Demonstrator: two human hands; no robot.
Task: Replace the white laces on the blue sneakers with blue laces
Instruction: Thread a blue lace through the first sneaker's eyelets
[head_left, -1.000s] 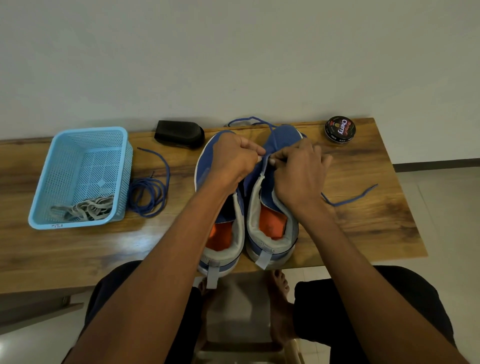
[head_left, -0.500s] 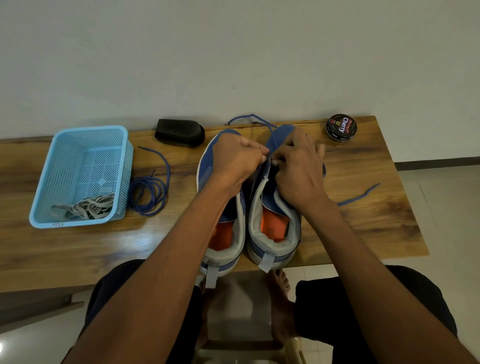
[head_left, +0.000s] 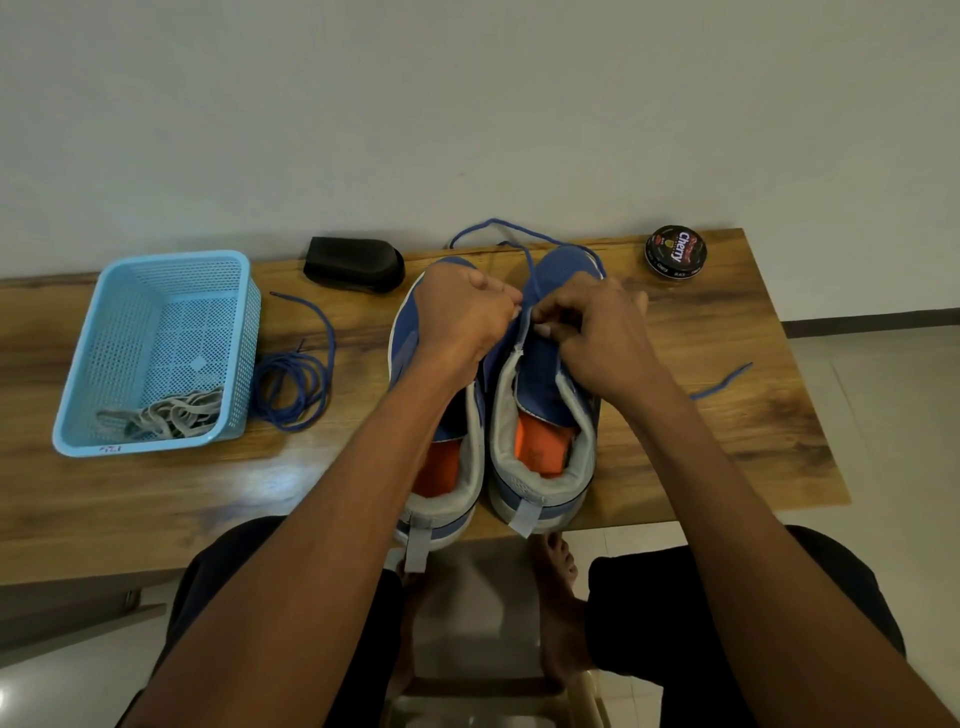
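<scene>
Light-blue basket (head_left: 156, 353) holds the white laces (head_left: 166, 415).

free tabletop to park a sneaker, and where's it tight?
Bare wood: the front strip of the table below the basket, and the right side between the right sneaker and the table's edge, apart from a lace end. Tight: between basket and left sneaker, where the coiled lace lies.
</scene>
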